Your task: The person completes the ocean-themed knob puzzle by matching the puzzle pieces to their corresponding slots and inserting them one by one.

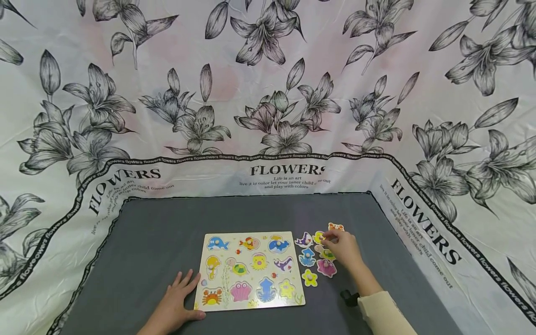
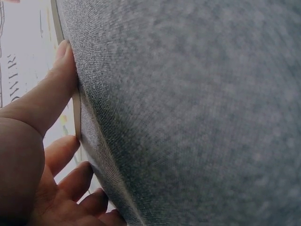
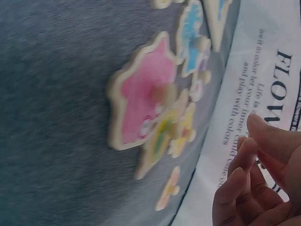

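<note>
A pale wooden puzzle board (image 1: 247, 272) with colourful sea animals lies on the grey table. My left hand (image 1: 176, 298) is at its lower left edge, fingers spread; in the left wrist view the thumb and fingertips rest along the board's side (image 2: 77, 117). Over the loose pieces to the right hovers my right hand (image 1: 345, 249), thumb and fingers loosely bent near a yellow octopus piece (image 1: 318, 236). In the right wrist view nothing shows between these fingertips (image 3: 254, 123). Below them in the head view lie a turtle piece (image 1: 328, 254) and a pink shell piece (image 1: 326, 269), which has a knob.
Around these lie a crab piece (image 1: 336, 227), a purple dolphin piece (image 1: 303, 240), a blue piece (image 1: 307, 257) and a yellow star piece (image 1: 310, 278). A black object (image 1: 349, 298) is beside the right wrist. Flower-printed cloth (image 1: 284, 177) borders the grey table surface (image 1: 167, 232).
</note>
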Motion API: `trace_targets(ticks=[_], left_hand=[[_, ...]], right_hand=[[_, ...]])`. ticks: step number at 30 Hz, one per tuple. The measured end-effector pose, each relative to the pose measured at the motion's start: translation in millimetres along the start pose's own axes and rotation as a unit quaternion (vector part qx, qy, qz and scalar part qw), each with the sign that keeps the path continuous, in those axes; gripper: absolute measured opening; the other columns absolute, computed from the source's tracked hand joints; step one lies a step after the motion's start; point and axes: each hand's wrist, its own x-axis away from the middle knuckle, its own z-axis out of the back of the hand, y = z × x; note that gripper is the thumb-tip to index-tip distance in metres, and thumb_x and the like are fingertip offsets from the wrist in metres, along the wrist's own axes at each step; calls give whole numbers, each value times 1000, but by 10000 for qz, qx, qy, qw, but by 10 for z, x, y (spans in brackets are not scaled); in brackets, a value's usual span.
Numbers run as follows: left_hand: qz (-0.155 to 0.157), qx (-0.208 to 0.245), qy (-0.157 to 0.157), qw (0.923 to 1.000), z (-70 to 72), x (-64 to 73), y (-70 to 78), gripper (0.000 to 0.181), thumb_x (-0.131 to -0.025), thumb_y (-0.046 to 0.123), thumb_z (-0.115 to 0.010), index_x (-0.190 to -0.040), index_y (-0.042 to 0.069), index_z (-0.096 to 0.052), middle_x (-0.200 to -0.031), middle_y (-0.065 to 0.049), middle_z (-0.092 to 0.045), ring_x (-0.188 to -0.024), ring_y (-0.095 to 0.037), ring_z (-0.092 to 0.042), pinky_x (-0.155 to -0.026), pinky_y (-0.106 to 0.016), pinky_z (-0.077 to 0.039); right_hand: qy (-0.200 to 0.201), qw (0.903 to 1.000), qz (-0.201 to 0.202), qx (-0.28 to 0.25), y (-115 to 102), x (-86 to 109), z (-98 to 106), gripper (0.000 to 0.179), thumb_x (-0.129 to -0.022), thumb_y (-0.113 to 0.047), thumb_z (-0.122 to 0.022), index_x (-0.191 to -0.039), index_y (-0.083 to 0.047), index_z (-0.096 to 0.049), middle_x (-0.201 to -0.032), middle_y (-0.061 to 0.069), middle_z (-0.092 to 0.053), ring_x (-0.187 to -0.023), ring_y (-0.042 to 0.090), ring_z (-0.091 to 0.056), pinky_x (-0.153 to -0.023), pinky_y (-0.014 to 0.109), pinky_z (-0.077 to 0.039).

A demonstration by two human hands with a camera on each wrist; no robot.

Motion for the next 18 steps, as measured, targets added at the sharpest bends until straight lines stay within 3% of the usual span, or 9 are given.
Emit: trace_targets(ticks=[8,18], left_hand=[[-2,-10,56,10000,-13,3,-12,115,-56,49,-94,-152,8,-46,-161,-26,-31,-150,-55,-11,-112,-78,-16],[27,-1,56,10000,-6,7,-16,114,-57,49,-94,-152,9,-46,-161,-26,-31,-150,-55,-11,-112,-77,-16]], right_hand=[[-171,9991,-331,204,175,31,-72,21,-84,-15,-83,-100,-3,-76,-88,6,-75,-74,17,-68,-62,31,-52],[-394,9960,-558,573,292,95,-139,17,-82,-19,-83,-95,-10,-77,-90,5,-75,-81,22,-66,-71,45,-51]])
